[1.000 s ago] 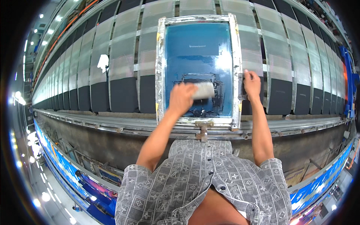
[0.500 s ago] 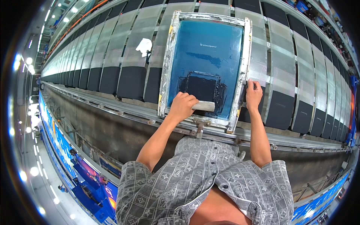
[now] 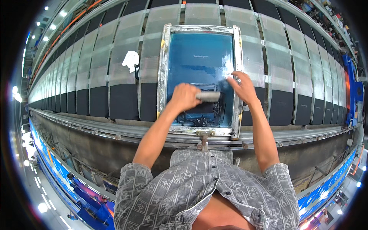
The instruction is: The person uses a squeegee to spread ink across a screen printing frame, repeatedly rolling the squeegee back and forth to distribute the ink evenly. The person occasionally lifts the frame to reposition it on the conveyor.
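Note:
A screen-printing frame (image 3: 162, 73) with a pale, ink-stained rim lies in front of me, its mesh (image 3: 199, 44) blue. Black ink (image 3: 201, 108) covers a rectangular patch in the mesh's near half, with smears around it. My left hand (image 3: 184, 96) is closed round one end of a squeegee (image 3: 209, 96), which lies crosswise over the inked patch and is slightly blurred. Over the frame's right rim is my right hand (image 3: 243, 89), its thumb and forefinger apart and pointing in over the mesh. I see nothing held in it.
Long pallets with dark fabric pieces (image 3: 123, 101) run in a row on both sides of the frame. A crumpled white cloth or paper (image 3: 130, 59) rests on one to the left. A metal rail (image 3: 107, 132) with bolts passes between me and the pallets.
My left hand has pushed the squeegee away from me, up across the inked patch. My right hand has left the outer side of the right rim and moved in over the mesh edge.

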`<state>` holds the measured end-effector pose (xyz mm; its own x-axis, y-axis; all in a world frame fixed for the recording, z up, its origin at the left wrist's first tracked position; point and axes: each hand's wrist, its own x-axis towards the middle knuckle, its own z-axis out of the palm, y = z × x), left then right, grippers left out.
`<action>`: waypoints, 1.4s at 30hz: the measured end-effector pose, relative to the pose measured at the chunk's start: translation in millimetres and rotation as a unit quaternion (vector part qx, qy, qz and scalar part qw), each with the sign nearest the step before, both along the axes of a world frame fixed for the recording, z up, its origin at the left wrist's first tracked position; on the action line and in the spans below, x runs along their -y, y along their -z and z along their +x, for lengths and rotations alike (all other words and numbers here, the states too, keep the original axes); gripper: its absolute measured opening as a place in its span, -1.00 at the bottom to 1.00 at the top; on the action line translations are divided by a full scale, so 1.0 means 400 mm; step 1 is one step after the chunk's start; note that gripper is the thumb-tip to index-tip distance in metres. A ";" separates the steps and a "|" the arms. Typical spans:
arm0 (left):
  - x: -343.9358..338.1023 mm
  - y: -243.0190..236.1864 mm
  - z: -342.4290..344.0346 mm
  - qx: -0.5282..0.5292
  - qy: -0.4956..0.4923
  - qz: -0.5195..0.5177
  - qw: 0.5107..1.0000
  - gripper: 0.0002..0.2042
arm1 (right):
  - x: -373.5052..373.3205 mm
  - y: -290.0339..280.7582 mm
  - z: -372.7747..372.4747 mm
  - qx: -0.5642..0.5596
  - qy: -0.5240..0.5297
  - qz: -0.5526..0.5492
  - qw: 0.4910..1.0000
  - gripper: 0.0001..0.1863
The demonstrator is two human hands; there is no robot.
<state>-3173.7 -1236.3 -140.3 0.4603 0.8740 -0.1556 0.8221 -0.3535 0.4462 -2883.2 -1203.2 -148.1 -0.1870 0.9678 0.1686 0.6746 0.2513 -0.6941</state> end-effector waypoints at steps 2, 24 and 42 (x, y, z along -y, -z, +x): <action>-0.094 -0.004 0.000 0.001 0.000 0.010 1.000 -0.71 | -0.052 -0.070 -0.094 0.008 -0.139 -0.179 0.974 -0.52; -0.111 0.035 0.007 -0.034 0.014 0.049 0.998 -0.81 | -0.046 0.038 -0.186 0.186 -0.184 -0.097 0.960 -0.72; -0.131 0.037 0.007 -0.007 0.016 0.041 0.999 -0.69 | -0.060 0.009 -0.186 0.177 -0.160 -0.118 0.964 -0.74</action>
<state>-3170.9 -1183.7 -155.2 0.4866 0.8689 -0.0905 0.8159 -0.4149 0.4027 -2957.5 -1179.4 -151.6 -0.4886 0.8542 -0.1778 0.7932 0.3500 -0.4984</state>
